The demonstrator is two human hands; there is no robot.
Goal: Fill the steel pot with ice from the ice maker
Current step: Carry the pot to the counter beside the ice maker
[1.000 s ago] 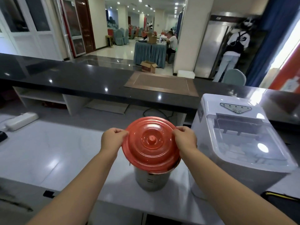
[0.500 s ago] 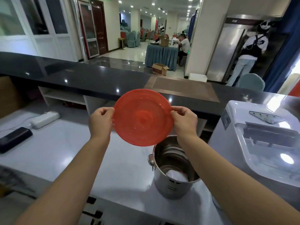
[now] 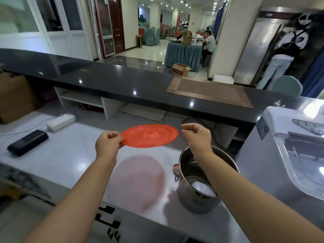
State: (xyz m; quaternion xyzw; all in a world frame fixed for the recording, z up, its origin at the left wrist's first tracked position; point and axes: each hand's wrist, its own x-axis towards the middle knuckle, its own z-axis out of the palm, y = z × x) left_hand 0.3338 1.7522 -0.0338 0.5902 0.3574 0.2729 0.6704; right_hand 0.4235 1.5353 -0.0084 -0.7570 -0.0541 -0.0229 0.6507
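Observation:
The steel pot (image 3: 198, 199) stands uncovered on the white counter, a white object lying in its bottom. Its red lid (image 3: 149, 135) hovers almost flat above the counter, left of the pot. My left hand (image 3: 108, 144) pinches the lid's left edge. My right hand (image 3: 198, 136) is just off the lid's right edge, fingers loosely curled, holding nothing, with its forearm crossing over the pot. The white ice maker (image 3: 287, 155) sits at the right with its clear lid down.
A black device (image 3: 28, 142) and a white power strip (image 3: 61, 122) lie on the white counter (image 3: 73, 155) at the left. A raised black bar top (image 3: 122, 85) runs along the back. A person stands far right beyond it.
The lid came off the pot, was lifted up and left, then tipped flat. My right hand let go of its edge; only my left hand holds it now.

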